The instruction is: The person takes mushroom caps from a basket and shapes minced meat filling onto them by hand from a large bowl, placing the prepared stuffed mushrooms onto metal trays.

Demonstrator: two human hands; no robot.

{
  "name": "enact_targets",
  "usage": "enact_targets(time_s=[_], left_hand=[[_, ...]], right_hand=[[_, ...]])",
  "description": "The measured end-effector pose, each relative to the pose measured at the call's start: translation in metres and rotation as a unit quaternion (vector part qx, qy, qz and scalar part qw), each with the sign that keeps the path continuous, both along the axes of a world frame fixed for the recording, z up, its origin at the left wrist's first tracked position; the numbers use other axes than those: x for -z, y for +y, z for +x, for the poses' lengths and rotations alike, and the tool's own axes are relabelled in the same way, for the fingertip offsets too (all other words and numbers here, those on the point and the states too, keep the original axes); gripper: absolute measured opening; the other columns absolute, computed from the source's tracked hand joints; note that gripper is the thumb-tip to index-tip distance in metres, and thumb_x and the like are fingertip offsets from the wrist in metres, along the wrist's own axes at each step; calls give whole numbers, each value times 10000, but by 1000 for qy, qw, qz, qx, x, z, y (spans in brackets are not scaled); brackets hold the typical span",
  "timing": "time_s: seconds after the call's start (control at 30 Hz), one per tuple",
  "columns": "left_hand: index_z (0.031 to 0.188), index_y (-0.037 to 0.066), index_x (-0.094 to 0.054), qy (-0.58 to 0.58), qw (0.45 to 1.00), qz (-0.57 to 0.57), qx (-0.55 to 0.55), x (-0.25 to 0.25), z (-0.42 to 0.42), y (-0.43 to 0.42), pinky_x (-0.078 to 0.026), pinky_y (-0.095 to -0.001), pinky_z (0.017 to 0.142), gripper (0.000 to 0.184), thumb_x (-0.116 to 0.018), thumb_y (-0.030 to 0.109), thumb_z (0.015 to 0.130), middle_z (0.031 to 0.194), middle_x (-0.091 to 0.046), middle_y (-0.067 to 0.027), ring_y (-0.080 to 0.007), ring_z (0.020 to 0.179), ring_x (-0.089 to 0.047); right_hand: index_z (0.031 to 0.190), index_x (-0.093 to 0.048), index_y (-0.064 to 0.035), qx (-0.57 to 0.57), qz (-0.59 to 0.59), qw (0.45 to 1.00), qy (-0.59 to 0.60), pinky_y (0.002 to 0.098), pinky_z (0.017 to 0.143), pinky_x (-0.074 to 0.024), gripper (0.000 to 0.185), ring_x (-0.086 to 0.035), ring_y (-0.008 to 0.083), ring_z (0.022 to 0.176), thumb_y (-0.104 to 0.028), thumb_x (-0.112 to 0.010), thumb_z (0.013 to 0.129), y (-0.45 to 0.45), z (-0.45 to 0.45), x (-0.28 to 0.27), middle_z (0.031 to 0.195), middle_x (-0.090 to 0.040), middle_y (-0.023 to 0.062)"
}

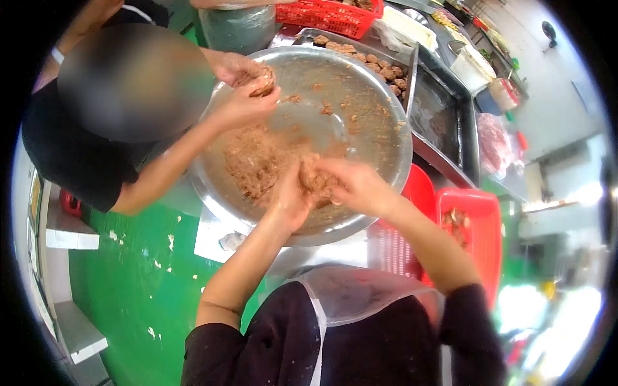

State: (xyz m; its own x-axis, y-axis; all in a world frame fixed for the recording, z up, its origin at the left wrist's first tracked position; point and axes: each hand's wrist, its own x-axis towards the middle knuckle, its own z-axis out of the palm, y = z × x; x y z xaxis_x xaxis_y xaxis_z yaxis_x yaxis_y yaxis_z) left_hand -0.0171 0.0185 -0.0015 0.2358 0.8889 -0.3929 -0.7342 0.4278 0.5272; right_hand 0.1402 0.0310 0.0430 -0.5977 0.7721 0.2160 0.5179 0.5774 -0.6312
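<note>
Between my two hands, above the near part of a large metal bowl, is a lump of brown minced meat mixture. My left hand cups it from the left, and the fingers of my right hand curl over its right side. Loose meat mixture lies in the bowl just left of my hands, with smears and bits on the bowl's far wall. Across the bowl, a co-worker's hands hold another lump of meat over the rim.
Beyond the bowl, a metal tray carries rows of shaped meat patties. Beside it stands a second dark tray. Red plastic baskets sit at right and a red crate at the back. White scraps dot the green floor.
</note>
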Motion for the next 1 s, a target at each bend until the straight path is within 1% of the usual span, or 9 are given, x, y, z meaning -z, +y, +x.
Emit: enact_targets(time_s=[0.1, 0.2, 0.3, 0.5, 0.6, 0.7, 0.83, 0.93, 1.0], left_hand=[[1122, 39, -472, 7, 999, 10, 45, 2, 14, -2, -508, -340, 837, 392, -253, 332, 981, 1071, -554, -71, -182, 1007, -555], [1123, 53, -470, -22, 996, 27, 78, -1, 24, -5, -502, -355, 833, 370, -264, 326, 981, 1079, -539, -63, -175, 1009, -539], [1121, 53, -469, -60, 993, 29, 97, -13, 30, -8, -502, -366, 842, 361, -269, 319, 982, 1070, -535, -62, -176, 996, -540], [1133, 47, -465, -77, 992, -9, 97, -8, 35, -6, -519, -360, 821, 336, -308, 301, 977, 1065, -541, -71, -179, 952, -569], [1137, 49, -466, -84, 993, -29, 79, -13, 35, -4, -519, -355, 821, 320, -321, 284, 975, 1071, -543, -72, -177, 947, -572], [1148, 58, -467, -79, 994, -34, 71, -16, 36, -1, -511, -326, 815, 310, -321, 269, 974, 1078, -542, -71, -169, 947, -570], [1166, 62, -462, -62, 995, -9, 71, -13, 44, -2, -496, -299, 794, 305, -309, 246, 978, 1091, -540, -74, -158, 962, -559], [1180, 53, -446, -47, 991, 65, 103, -9, 42, 0, -517, -337, 835, 340, -302, 288, 981, 1125, -539, -63, -166, 992, -565], [1165, 60, -451, 26, 996, 14, 85, -2, 42, 0, -518, -321, 813, 347, -292, 309, 982, 1084, -542, -56, -154, 954, -565]], right_hand=[[1116, -454, -76, 77, -38, 984, -159, 488, 696, -456, 342, -586, 376, 841, -71, -531, 783, -5, 3, -14, 892, -623, 191], [1044, -494, -80, 92, -34, 978, -182, 470, 673, -466, 278, -591, 361, 806, -73, -550, 772, -9, 12, -28, 892, -605, 170], [1017, -525, -82, 82, 55, 990, -102, 429, 651, -473, 263, -579, 347, 794, -88, -582, 760, -11, 18, -26, 920, -554, 131], [970, -567, -61, 53, 44, 995, -73, 373, 652, -488, 250, -582, 312, 761, -37, -607, 724, -4, 22, -21, 951, -530, 111], [995, -579, -65, 82, -71, 992, 64, 338, 650, -487, 303, -585, 297, 749, 7, -615, 702, -3, 24, -40, 960, -542, 123], [989, -605, -58, 124, -19, 990, 61, 313, 636, -484, 322, -605, 253, 739, 51, -616, 686, -4, 28, -32, 928, -580, 124], [908, -630, -52, 139, 70, 987, 40, 353, 650, -496, 193, -609, 272, 728, -39, -628, 715, -4, 21, -9, 805, -596, 114], [930, -630, -58, 175, -25, 980, 91, 368, 688, -493, 216, -600, 288, 792, -94, -651, 718, -3, 28, -24, 850, -601, 101], [935, -633, -63, 145, 26, 987, 70, 366, 707, -490, 229, -589, 282, 826, -117, -660, 714, -4, 23, -31, 874, -600, 84]])
